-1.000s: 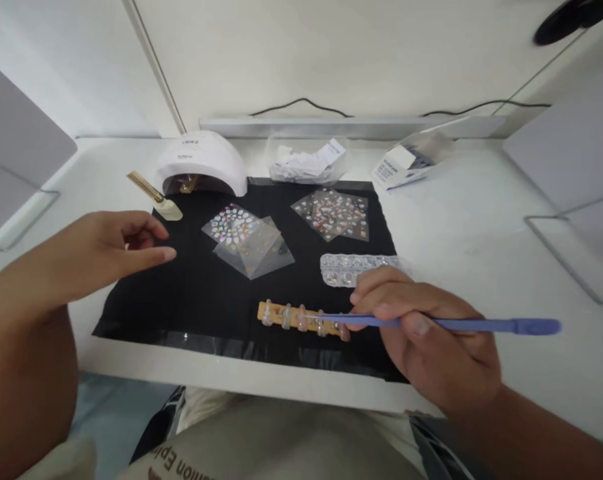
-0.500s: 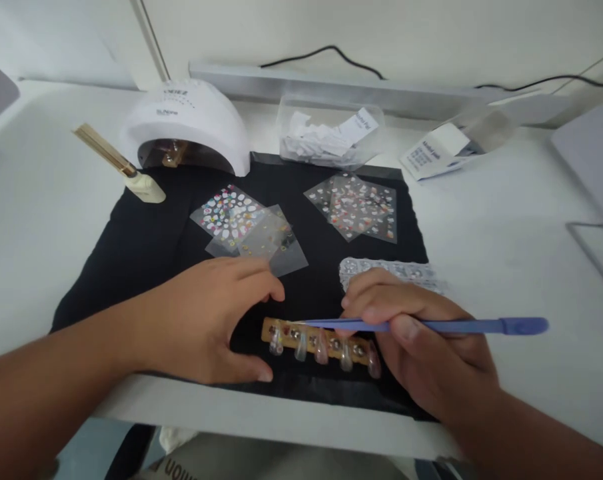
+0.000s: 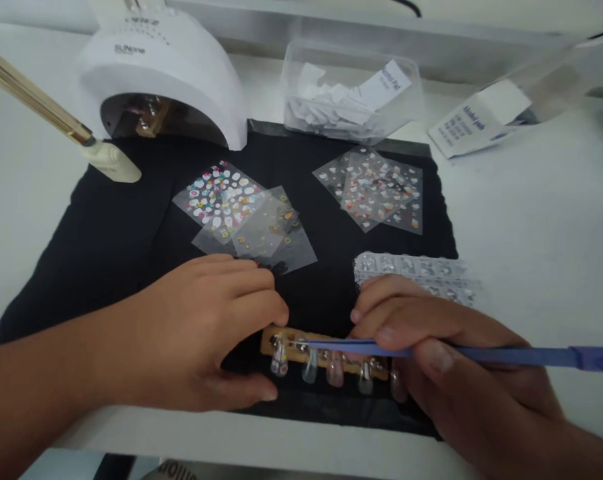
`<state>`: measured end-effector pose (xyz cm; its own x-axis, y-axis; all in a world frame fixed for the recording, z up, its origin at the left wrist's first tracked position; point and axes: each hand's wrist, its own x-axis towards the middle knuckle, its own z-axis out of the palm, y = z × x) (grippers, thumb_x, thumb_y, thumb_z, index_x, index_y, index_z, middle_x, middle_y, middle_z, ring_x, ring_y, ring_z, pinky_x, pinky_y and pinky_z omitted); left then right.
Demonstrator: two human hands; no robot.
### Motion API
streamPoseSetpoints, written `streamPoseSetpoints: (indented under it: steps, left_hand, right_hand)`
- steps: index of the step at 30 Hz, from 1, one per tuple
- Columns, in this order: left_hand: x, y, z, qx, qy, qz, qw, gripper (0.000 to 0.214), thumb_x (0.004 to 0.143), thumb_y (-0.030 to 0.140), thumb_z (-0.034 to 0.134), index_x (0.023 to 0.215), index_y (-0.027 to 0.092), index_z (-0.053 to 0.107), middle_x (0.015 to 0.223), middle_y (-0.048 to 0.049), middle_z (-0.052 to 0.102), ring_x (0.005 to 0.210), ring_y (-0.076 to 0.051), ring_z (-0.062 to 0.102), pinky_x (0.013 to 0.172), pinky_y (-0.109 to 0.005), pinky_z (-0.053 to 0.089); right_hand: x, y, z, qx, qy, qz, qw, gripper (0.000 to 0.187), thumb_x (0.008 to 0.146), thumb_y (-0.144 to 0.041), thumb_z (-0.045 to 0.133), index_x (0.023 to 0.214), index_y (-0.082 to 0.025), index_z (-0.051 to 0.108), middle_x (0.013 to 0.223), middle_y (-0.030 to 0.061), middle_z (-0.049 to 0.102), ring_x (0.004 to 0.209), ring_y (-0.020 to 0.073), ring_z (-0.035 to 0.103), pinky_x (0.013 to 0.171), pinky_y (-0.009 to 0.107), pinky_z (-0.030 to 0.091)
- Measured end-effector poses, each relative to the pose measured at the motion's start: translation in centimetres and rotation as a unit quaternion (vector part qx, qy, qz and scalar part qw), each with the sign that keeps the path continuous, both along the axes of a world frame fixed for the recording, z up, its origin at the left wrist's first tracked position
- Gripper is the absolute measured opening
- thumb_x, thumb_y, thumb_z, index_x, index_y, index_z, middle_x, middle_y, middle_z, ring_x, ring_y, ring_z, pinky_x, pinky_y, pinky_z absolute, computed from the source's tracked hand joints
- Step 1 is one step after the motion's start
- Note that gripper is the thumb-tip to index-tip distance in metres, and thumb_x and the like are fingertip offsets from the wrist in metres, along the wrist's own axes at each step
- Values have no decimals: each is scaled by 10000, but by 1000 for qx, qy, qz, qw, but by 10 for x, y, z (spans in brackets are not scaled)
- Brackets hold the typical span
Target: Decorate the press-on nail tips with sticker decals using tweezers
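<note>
My left hand point(image 3: 216, 333) rests on the black mat with curled fingers, its thumb held apart. Its index finger is near or against the left end of a narrow wooden nail stand point(image 3: 267, 343); I cannot tell if they touch. Clear and tinted false nails point(image 3: 334, 369) hang along the stand's near side. In my right hand point(image 3: 461, 367) are purple-blue tweezers point(image 3: 511, 356), held almost level, their fine tip pointing left over the stand near the leftmost nails. Behind the right fingers lies a clear rhinestone case point(image 3: 401, 265), partly covered.
Sticker sheets point(image 3: 231, 200) lie on the black mat point(image 3: 146, 220), with more sticker sheets point(image 3: 376, 190) at right. At the back are a white nail lamp point(image 3: 166, 67), a cream brush holder point(image 3: 112, 161), a clear box point(image 3: 351, 110) of alcohol pads and an alcohol pad carton point(image 3: 484, 120).
The view has moved closer and tilted downward. The tweezer tip remains over the left part of the stand. My left index finger now appears nearer the stand's left end.
</note>
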<state>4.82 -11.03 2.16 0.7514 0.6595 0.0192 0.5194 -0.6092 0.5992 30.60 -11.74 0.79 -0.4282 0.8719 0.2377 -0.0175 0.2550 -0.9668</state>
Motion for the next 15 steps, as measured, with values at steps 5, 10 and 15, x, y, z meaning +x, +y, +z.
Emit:
streamPoseSetpoints:
  steps: [5,10,15]
  left_hand:
    - [0,0,0,-6,5,-9,1000,186,842,360,717,912,222,613,847,13,635,770,-170,579,642,-323,382]
    - [1,0,0,-6,5,-8,1000,175,847,354,710,902,218,615,828,9,635,760,-171,581,647,-324,385]
    - [1,0,0,-5,7,-9,1000,171,851,353,708,904,219,616,829,6,634,754,-173,573,644,-331,384]
  right_hand:
    - [2,-1,-1,-4,-16,-13,1000,179,980,-313,576,976,-278,752,748,50,735,799,234,642,720,393,546]
    - [1,-1,-1,13,-30,-29,999,182,979,-310,575,940,-265,747,756,54,720,811,230,638,711,384,542]
    - [-1,-1,1,19,-27,-14,999,188,988,-311,559,963,-264,739,697,38,707,766,230,650,735,402,538]
